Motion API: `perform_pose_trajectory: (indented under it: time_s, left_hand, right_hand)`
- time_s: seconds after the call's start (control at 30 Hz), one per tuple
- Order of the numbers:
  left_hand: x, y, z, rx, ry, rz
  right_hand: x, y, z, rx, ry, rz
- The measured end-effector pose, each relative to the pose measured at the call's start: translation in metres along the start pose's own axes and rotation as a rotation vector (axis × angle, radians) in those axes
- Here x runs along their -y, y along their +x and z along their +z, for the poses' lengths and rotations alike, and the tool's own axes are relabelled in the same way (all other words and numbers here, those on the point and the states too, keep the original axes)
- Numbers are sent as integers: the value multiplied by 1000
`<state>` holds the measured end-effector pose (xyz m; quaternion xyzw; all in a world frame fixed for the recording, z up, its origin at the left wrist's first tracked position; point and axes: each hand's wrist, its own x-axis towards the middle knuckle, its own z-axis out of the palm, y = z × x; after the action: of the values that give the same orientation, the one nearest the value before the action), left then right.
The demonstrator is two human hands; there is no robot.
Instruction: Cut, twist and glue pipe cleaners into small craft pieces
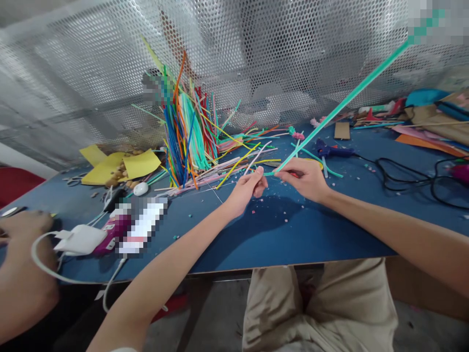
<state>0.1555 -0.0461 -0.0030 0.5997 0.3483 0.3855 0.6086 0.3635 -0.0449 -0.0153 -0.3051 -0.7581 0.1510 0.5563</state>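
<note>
In front of you is a blue tabletop (pixel 234 252), sprinkled with small scraps, and a perforated metal panel (pixel 271 49) stands behind the upright bundle of pipe cleaners (pixel 190 134). Loose pipe cleaners lie around the foot of that bundle. To its left are yellow sheets (pixel 141 165); nearer you than the bundle, and to its left, lie a phone (pixel 144 227), its screen blurred out, and a white charger (pixel 88 238). Further left of the bundle, at the near edge, another person's forearm (pixel 22 274) rests. Well to the bundle's right sit a dark blue glue gun (pixel 335 149) and a looped black cable (pixel 395 183). Your beige trousers (pixel 318 308) show below the edge, above a grey floor.

Your teal-green pipe cleaner (pixel 351 95) is in your hands, nearer you than the bundle and to its right. Its long axis runs nearly straight, slanting upward and away from the bundle to the right; the far tip is blurred. Your left hand (pixel 251 189) has its grip pinched on the low end, and your right hand (pixel 305 177) pinches just beside it, a short stretch showing between.
</note>
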Motion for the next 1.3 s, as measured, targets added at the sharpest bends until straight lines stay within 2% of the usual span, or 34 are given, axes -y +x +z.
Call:
perform_pose_trajectory:
  time_s: [0.07, 0.17, 0.3, 0.47, 0.57, 0.63, 0.83, 1.0, 1.07, 1.13, 1.2, 1.3]
  left_hand:
    - [0, 0, 1, 36, -57, -37]
    - [-1, -1, -1, 35, 52, 77]
    - [-7, -3, -14, 24, 580, 377]
    - [-15, -1, -38, 74, 1254, 843]
    - [-19, 0, -46, 141, 1542, 998]
    - [-21, -1, -46, 189, 1650, 1059]
    - [-23, -8, -35, 299, 1649, 1135]
    - [-26, -17, -26, 331, 1588, 1248]
    - [-26, -18, -25, 336, 1551, 1309]
    - [-25, -17, -25, 338, 1500, 1298]
    - [-21, -14, -26, 320, 1399, 1201]
    - [-15, -7, -26, 263, 1137, 1010]
  right_hand:
    - [0, 0, -2, 34, -36, 11]
    - [2, 0, -3, 91, 6, 116]
    - [5, -1, 1, 130, 223, 316]
    - [4, 1, 4, 252, 481, 571]
    - [1, 4, 2, 337, 638, 788]
    - [-1, 7, -3, 428, 683, 898]
    - [-1, 14, -22, 729, 602, 1000]
    - [1, 12, -26, 930, 728, 988]
    - [2, 11, -25, 953, 763, 938]
    - [3, 10, -25, 961, 749, 877]
    - [5, 12, -25, 946, 681, 805]
    - [6, 14, -27, 832, 529, 678]
